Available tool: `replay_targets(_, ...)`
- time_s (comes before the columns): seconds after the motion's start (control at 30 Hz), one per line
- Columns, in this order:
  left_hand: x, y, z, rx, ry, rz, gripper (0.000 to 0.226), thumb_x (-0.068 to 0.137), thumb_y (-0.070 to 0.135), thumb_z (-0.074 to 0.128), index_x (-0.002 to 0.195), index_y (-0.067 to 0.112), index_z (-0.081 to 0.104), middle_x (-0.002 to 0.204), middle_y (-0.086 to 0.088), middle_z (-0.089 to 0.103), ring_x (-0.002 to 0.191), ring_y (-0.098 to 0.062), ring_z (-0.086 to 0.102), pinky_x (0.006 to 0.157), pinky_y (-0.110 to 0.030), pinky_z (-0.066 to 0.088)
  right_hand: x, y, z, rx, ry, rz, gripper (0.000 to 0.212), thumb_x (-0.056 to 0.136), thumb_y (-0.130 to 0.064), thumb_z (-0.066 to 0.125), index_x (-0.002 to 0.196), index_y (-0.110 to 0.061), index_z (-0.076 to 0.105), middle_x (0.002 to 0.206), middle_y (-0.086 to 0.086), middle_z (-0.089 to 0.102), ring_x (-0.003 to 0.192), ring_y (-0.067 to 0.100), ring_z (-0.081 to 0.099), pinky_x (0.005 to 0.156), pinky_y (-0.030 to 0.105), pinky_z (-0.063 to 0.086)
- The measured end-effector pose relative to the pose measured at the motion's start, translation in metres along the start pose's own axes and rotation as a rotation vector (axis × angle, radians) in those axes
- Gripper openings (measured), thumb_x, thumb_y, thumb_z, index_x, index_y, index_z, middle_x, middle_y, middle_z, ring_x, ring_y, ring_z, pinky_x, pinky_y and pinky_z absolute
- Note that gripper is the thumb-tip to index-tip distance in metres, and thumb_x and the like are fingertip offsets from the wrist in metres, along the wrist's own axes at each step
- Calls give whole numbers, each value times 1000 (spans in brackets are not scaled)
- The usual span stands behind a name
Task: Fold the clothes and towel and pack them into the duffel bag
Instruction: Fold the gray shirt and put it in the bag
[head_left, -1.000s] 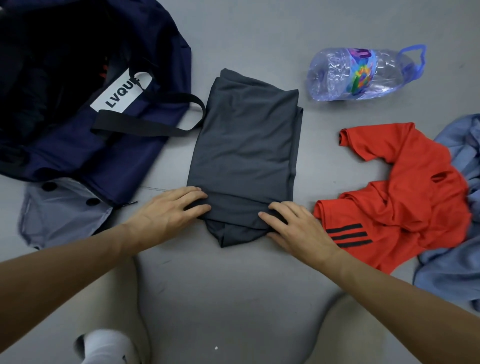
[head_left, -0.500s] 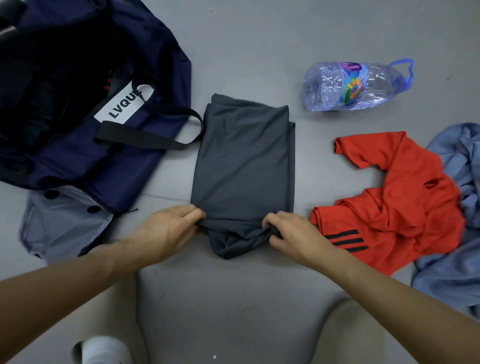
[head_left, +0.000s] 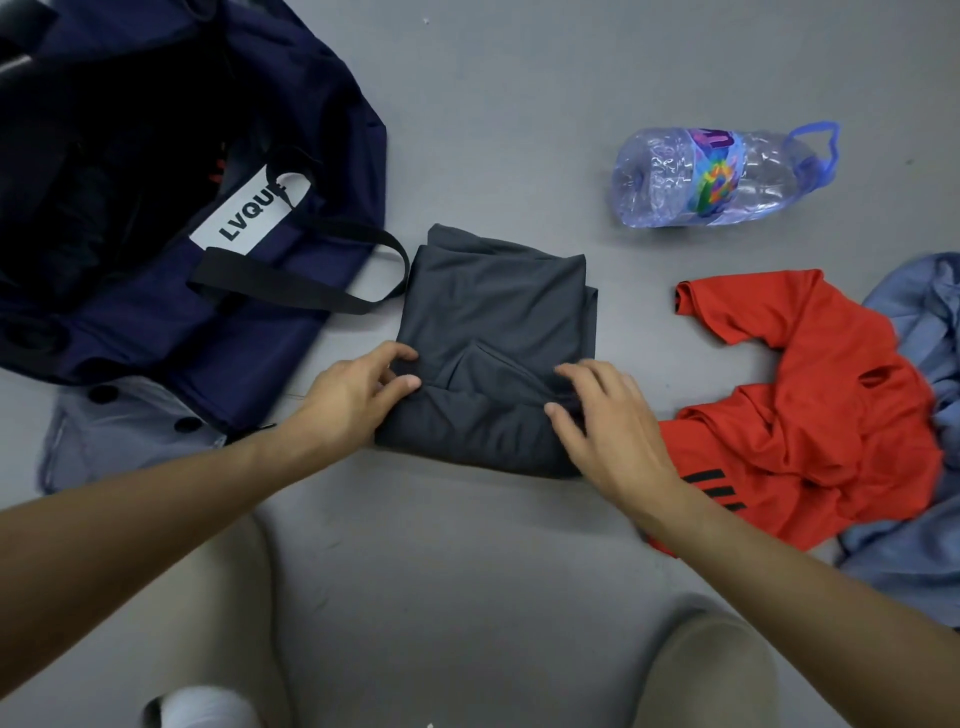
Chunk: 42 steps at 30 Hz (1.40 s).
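Note:
A dark grey garment (head_left: 493, 306) lies folded on the grey floor in the middle, its near end turned up over itself. My left hand (head_left: 358, 400) pinches the folded flap at its left edge. My right hand (head_left: 608, 431) pinches the same flap at its right edge. The navy duffel bag (head_left: 311, 104) lies open at the upper left, with a white "LVQU" label and a black strap reaching towards the garment. A crumpled red shirt (head_left: 810, 415) with black stripes lies to the right. Light blue cloth (head_left: 930, 551) is bunched at the right edge.
A clear plastic water bottle (head_left: 722, 176) with a blue handle lies on its side at the upper right. A pale grey flap with black buttons (head_left: 119, 431) sticks out under the bag. My knees in beige trousers and a white sock show at the bottom.
Both hands gripped the near end of the grey garment and folded it away from me over the rest, so the garment is now shorter.

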<state>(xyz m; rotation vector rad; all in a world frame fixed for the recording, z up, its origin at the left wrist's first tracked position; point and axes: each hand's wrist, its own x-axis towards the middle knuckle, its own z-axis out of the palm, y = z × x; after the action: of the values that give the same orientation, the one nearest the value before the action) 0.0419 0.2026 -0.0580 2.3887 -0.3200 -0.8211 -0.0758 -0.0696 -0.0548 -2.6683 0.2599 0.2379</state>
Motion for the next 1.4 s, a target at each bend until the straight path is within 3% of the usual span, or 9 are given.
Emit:
replay_targets(0.13, -12, -5, 4, 482, 213, 594, 30, 99, 30, 51, 126, 18, 57, 114, -6, 62, 101, -33, 61, 85, -45, 51, -16, -9, 14, -273, -9, -457, 64, 98, -49, 48, 153, -18, 38, 163, 11, 27, 151, 31, 22, 121, 48, 23)
replay_targets(0.23, -23, -1, 27, 629, 50, 897, 54, 98, 19, 54, 150, 13, 43, 152, -11, 45, 143, -33, 38, 114, -46, 36, -20, -10, 29, -376, -164, -499, 77, 98, -60, 41, 160, -19, 19, 167, 10, 14, 154, 29, 8, 123, 52, 15)
replay_targets(0.33, -23, -1, 52, 763, -60, 786, 78, 98, 43, 52, 161, 16, 14, 167, -12, 10, 155, -30, 7, 124, -49, 18, -16, 4, 34, -402, -279, -480, 82, 97, -64, 39, 160, -17, 13, 167, 11, 11, 155, 28, 6, 122, 53, 18)
replay_targets(0.63, -2, -23, 30, 845, -170, 599, 91, 95, 62, 44, 159, 27, -10, 168, -10, -2, 155, -29, 4, 125, -47, 15, -10, 16, 33, -359, -270, -453, 81, 97, -51, 52, 160, -18, 14, 167, 7, 12, 154, 24, 11, 125, 46, 15)
replay_targets(0.83, -12, -15, 24, 792, -50, 646, 85, 90, 57, 57, 159, 18, 24, 167, -14, 11, 154, -33, 13, 124, -49, 19, -3, -1, 26, -4, -244, -289, 60, 96, -35, 46, 154, -22, 39, 161, 0, 32, 151, 17, 23, 125, 38, 15)
replay_targets(1.0, -8, -17, 24, 560, 7, 674, 62, 77, 21, 78, 135, 14, 60, 146, -7, 54, 136, -27, 50, 114, -36, 31, 8, -3, 8, 155, -251, -213, 52, 96, -41, 49, 146, -29, 49, 152, -10, 47, 145, 6, 33, 121, 31, 27)
replay_targets(1.17, -12, 1, 14, 272, -59, 398, 49, 85, 46, 40, 126, 30, 61, 119, 6, 70, 110, -15, 63, 98, -33, 51, 3, -1, -3, 84, -331, -211, 70, 89, -51, 67, 151, -33, 39, 154, -12, 42, 140, 7, 40, 111, 21, 33)
replay_targets(1.27, -9, 8, 8, 177, -132, 269, 24, 90, 49, 46, 103, 34, 60, 88, 11, 68, 80, -12, 62, 74, -34, 50, -6, 4, 1, 139, -254, -202, 51, 89, -33, 67, 138, -33, 50, 138, -15, 53, 122, 9, 54, 97, 24, 45)
replay_targets(1.4, -8, 2, 5, 38, -238, 120, 21, 94, 44, 62, 82, 27, 60, 76, 9, 64, 74, -8, 59, 64, -24, 41, -10, 9, -2, 400, -252, 93, 24, 85, -33, 72, 107, -38, 62, 102, -19, 69, 95, 4, 65, 85, 29, 51)
